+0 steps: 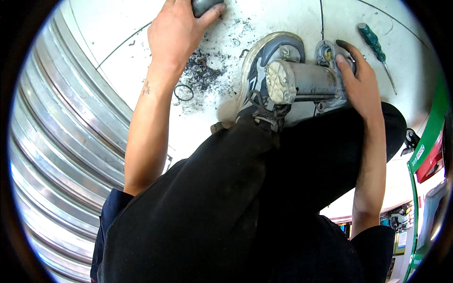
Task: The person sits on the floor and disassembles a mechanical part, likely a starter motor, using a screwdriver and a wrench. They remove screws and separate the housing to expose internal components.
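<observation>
My left hand [174, 35] is at the far edge of the view, its fingers closed round a dark grey rounded object [204, 6]. The frame's edge cuts that object off, so its kind is hidden. To the right, my right hand [362, 85] grips the housing end of a dirty grey cylindrical motor [315, 81]. The motor lies on its side by my grey sports shoe [257, 61], its rough, pale end cap overlapping the shoe. Beyond my right hand, a screwdriver [373, 42] with a green handle rests on the floor.
Black debris [204, 70] and a thin black ring [183, 92] lie on the white tiled floor [118, 33]. A ribbed metal shutter [61, 151] runs along the left. On the right stands a green-edged rack [432, 137] near a black caster [410, 141].
</observation>
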Tool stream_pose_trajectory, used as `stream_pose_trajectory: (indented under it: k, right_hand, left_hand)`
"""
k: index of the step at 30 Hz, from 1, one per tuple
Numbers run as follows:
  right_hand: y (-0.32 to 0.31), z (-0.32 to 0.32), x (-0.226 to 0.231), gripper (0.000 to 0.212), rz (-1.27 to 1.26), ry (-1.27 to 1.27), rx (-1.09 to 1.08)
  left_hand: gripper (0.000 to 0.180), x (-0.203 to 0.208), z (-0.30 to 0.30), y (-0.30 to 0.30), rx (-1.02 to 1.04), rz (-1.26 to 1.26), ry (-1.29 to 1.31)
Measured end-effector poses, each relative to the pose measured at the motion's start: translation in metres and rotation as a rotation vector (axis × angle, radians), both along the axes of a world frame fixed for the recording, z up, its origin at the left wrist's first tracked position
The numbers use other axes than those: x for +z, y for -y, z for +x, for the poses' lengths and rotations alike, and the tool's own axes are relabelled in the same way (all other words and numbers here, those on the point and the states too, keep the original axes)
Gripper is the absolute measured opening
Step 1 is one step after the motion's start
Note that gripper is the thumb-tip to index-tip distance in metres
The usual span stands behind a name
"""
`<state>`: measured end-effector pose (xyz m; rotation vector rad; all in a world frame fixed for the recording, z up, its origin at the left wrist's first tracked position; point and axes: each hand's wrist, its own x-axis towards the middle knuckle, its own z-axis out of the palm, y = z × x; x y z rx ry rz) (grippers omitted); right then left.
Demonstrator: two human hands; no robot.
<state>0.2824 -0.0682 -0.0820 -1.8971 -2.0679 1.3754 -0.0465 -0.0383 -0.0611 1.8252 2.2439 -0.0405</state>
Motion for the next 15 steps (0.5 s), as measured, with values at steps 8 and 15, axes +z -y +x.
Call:
stream_pose_trajectory:
  k: [8, 15]
  right_hand:
    - [0.018, -0.008, 0.017, 0.04, 0.199, -0.217, -0.163]
    - [0.024, -0.038, 0.034, 0.053, 0.232, -0.701, -0.602]
  left_hand:
    - [0.055, 0.01, -0.001, 0.005, -0.123, 0.018, 0.008]
    - [0.044, 0.035, 0.005, 0.018, 0.181, -0.139, 0.907]
